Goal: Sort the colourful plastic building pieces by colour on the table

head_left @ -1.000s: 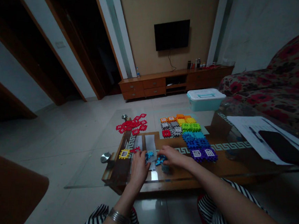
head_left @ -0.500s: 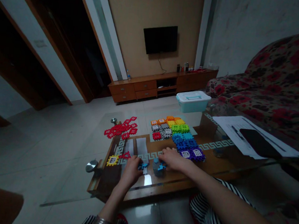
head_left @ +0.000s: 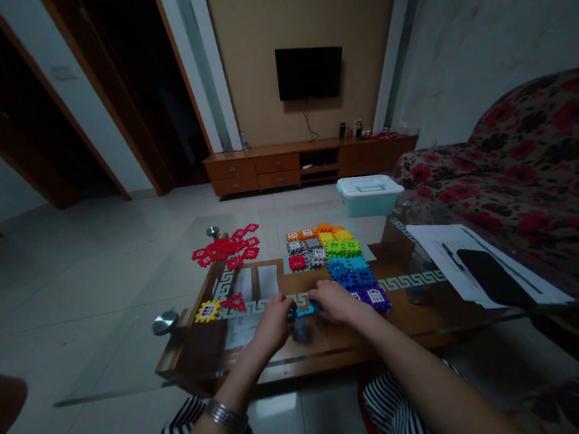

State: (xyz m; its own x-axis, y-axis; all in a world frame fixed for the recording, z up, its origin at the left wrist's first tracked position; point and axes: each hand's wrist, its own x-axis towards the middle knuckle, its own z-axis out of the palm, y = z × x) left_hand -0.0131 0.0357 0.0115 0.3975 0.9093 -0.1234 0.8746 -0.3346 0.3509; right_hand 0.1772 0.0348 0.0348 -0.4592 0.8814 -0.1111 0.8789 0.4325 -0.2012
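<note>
Steadily, we are holding a blue plastic piece (head_left: pixel 305 310) at twelve o'clock, our left hand (head_left: pixel 273 326) and right hand (head_left: pixel 336 301) closing their fingers (head_left: pixel 319 293) around either end, low over the glass table (head_left: pixel 257 369), with colored tiles (head_left: pixel 334 254) toward one o'clock.

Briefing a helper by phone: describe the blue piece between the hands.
On the glass-topped coffee table, find the left hand and right hand near its front edge. The small blue plastic piece sits between them, apart from the blue tiles beyond.
</note>
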